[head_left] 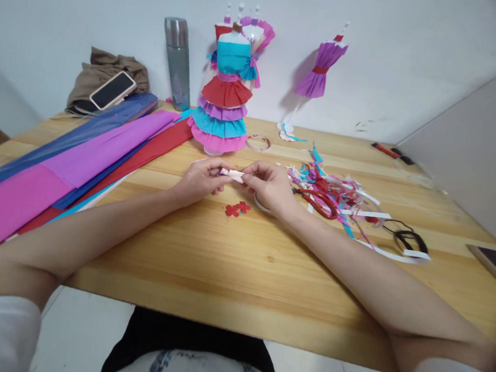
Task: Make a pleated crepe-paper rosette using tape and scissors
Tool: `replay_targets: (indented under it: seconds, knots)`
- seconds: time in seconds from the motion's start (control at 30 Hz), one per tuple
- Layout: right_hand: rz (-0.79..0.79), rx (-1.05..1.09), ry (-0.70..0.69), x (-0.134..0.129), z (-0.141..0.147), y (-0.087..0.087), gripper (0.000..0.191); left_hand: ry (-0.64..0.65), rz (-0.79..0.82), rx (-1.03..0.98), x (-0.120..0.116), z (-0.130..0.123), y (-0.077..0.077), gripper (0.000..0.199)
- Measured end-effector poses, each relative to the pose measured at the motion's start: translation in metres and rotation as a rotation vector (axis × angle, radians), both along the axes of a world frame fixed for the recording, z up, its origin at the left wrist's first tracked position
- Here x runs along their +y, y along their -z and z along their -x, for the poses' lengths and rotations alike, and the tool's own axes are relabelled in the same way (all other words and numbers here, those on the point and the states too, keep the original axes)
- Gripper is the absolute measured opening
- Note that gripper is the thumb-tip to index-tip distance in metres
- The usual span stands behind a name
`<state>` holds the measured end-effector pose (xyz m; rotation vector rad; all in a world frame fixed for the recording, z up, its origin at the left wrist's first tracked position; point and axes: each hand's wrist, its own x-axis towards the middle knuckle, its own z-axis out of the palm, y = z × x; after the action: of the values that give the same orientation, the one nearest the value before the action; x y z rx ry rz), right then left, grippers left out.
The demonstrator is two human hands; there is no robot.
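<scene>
Over the middle of the table, my left hand [202, 180] and my right hand [270, 187] pinch a small pale strip [234, 175], one at each end. It looks like folded paper, with a darker purple bit by the left fingertips. Just below my hands lie small red paper pieces [238, 209] with a speck of blue. Scissors with red handles [322, 204] rest to the right of my right hand. A white ring, perhaps a tape roll, is partly hidden under that hand. Straight ahead stands a mini dress form in a tiered crepe-paper dress [227, 94].
Long folded crepe-paper sheets [104, 144] cover the table's left side. A phone [113, 90] on brown cloth and a bottle [177, 64] stand behind them. Colourful scraps [330, 184], a black hair tie [411, 242] and a red-black pen [392, 153] lie right. A purple-dressed form [323, 71] leans near the wall.
</scene>
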<state>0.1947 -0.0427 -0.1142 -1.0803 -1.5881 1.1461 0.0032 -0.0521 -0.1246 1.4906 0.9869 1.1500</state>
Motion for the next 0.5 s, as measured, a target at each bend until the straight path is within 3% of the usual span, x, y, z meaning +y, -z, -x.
replay_targets:
  seconds: [0.3,0.5]
  knots:
    - [-0.106,0.056,0.054,-0.0046,0.001,-0.0063,0.016,-0.019,0.005,0.009,0.0026,0.0,0.0031,0.027]
    - [-0.12,-0.025,0.033,-0.004,0.001,-0.0015,0.016,-0.023,0.016,-0.001,0.0022,-0.0001,0.0025,0.023]
